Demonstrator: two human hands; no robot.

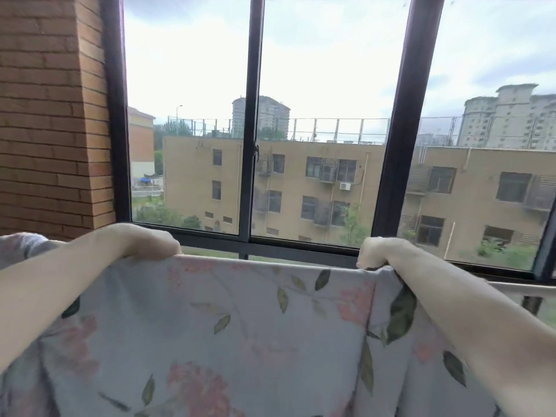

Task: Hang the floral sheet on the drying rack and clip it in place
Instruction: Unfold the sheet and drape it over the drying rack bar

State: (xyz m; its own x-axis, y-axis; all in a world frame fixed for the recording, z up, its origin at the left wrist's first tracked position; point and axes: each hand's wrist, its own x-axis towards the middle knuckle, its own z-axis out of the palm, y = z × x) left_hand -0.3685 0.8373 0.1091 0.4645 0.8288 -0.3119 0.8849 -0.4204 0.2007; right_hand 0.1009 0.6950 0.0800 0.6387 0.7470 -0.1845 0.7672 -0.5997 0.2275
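A: Pale grey cloth with pink blossoms and green leaves: sheet (240, 341), filling the lower half of the frame, top edge pulled in a straight line from lower left to lower right.

B: Held by what?

A: By both hands. Left hand (144, 240) at the lower left, knuckles up, fingers (168, 246) curled over the top edge and gripping it. Right hand (380, 252) at the lower right, fingers (365, 260) bunched tight, pinching a gathered fold of the cloth.

B: Any rack?

A: Only a pale rail (523, 286) at the right edge, just past the right forearm, with a dark piece under it. Hard to tell whether the sheet's top edge lies over a rail or hangs free between the hands.

B: And behind?

A: Dark window frame (254, 115) across the middle and top, brick wall (51, 115) in the upper left. Through the glass, a tan building (301, 182) at centre, grey towers (508, 115) in the upper right, cloudy sky above.

B: Clips?

A: None seen.
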